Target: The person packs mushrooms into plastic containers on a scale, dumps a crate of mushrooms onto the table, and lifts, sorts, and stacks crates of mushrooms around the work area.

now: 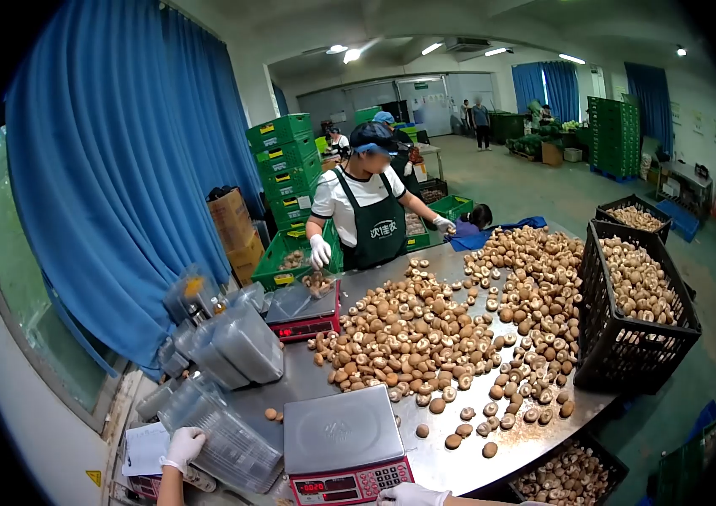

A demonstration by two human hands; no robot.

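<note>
My left hand (183,447), in a white glove, is closed at the edge of a stack of clear plastic trays (227,443) on the left of the metal table. My right hand (413,495), also gloved, is by the front right corner of the red scale (345,438), near its keypad; the frame's bottom edge cuts it off and its fingers are partly hidden. Nothing lies on the scale's grey plate, and its display is lit red. Beyond the scale spreads a large heap of brown mushrooms (417,333), with several loose ones close to the plate.
Across the table (459,464), a co-worker (366,207) reaches toward a second red scale (303,312). A taller tray stack (236,346) stands at left. A black crate (636,337) of mushrooms borders the right side; another crate (569,476) is below the edge.
</note>
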